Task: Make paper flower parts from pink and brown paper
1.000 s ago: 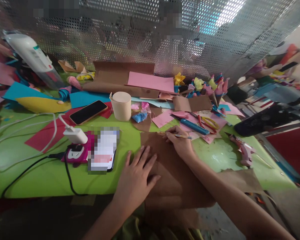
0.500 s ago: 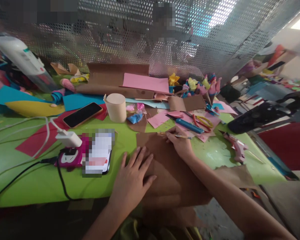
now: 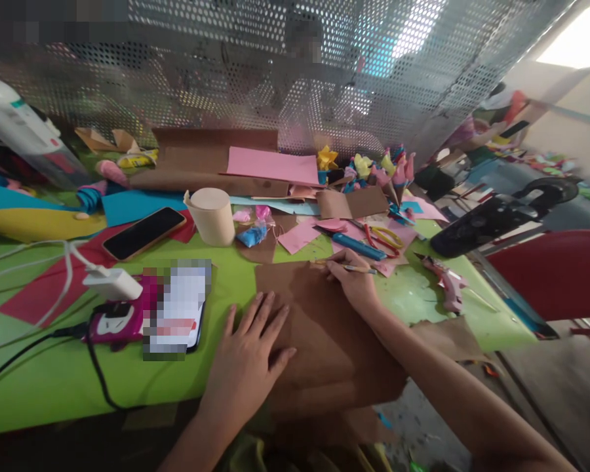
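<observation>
The large, matte brown sheet of paper or thin card (image 3: 324, 347) lies flat on the glossy lime-green desk (image 3: 177, 387), its near edge reaching to the desk's front. At the sheet's left edge the left hand (image 3: 250, 354) rests palm down, fingers spread and gripping nothing; at its far edge the right hand (image 3: 351, 278) has its fingers closed in a writing pinch around a slender, pale wooden pencil-like stick (image 3: 362, 269), held at a low slant. Whether the tip touches the sheet is too small to tell. For steady work, the left palm should press evenly so the sheet cannot slide, while a light pinch and a steady slant would suit the thin, smooth stick. Soft creases cross the sheet near its front edge, so a mark there may waver. Beyond the sheet stand a smooth beige paper cylinder (image 3: 214, 219) and, to its right, a hard blue plastic-handled cutter (image 3: 358, 246).
</observation>
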Available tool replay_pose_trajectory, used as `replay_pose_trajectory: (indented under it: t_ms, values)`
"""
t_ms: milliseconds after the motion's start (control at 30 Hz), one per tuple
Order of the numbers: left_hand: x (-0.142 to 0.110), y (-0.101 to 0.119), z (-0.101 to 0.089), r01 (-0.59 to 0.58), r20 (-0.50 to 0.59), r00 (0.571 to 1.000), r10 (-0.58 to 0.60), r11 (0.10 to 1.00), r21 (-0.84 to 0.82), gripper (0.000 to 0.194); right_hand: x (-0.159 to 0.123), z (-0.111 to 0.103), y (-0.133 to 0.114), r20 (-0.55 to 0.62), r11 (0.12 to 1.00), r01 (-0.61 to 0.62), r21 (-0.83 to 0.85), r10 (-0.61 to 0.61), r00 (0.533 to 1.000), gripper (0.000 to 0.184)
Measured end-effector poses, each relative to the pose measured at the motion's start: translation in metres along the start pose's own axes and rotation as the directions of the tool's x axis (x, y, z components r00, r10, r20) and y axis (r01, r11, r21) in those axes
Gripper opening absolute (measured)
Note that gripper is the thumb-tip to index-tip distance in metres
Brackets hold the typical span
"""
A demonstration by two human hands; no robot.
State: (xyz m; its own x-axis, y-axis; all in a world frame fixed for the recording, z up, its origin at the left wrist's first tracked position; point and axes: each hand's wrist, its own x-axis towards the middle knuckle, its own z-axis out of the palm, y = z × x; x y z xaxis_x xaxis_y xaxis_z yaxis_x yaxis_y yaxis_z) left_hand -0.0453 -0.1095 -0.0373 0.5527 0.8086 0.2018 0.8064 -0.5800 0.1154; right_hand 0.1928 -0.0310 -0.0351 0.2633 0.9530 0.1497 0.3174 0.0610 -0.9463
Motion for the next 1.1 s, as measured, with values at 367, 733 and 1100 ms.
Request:
replay_pose_trajectory:
  t_ms: [367,733,1100]
  values:
    - [0.002,0.000,-0.002,0.006,0.000,1.000,-0.006,1.000,-0.006,0.053,-0.001,-0.014,0.006,-0.069,1.000,-0.003,0.013,0.004,0.998,0.011]
    - [0.001,-0.003,0.002,0.000,-0.014,1.000,0.000,1.000,0.005,0.054,0.001,-0.025,0.012,-0.109,1.000,-0.017,0.007,0.017,0.994,0.010]
    - [0.002,-0.004,0.001,-0.003,-0.011,1.000,0.003,1.000,-0.003,0.055,0.002,-0.030,0.014,-0.122,1.000,-0.020,0.016,0.022,0.992,0.011]
